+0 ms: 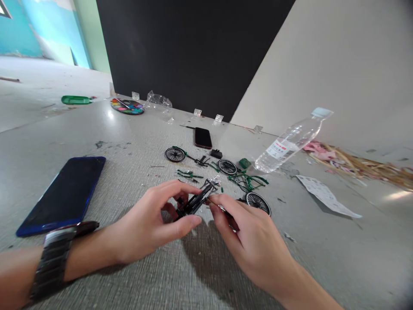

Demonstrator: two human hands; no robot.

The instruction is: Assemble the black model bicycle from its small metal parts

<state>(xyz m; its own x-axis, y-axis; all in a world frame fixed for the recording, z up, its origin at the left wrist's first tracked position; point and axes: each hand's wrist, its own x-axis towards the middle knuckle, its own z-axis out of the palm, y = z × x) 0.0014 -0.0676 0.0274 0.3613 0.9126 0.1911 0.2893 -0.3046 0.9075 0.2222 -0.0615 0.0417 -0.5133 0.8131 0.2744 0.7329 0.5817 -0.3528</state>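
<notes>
The left hand [151,224] pinches a small black frame part [195,201] between thumb and forefinger, clamped on its lower end. A blue phone [63,196] lies at its 9 o'clock. The part sits centre, just above the table [135,142], slanting toward 1 o'clock. The right hand [248,241] closes its fingertips on the upper end. It looks like a fitting step at that end; any further move calls for a steady left pinch and fine fingertip work. Forearms enter low from 7 and 5 o'clock, palms inward. A spoked wheel [257,202] lies just beyond the right knuckles.
</notes>
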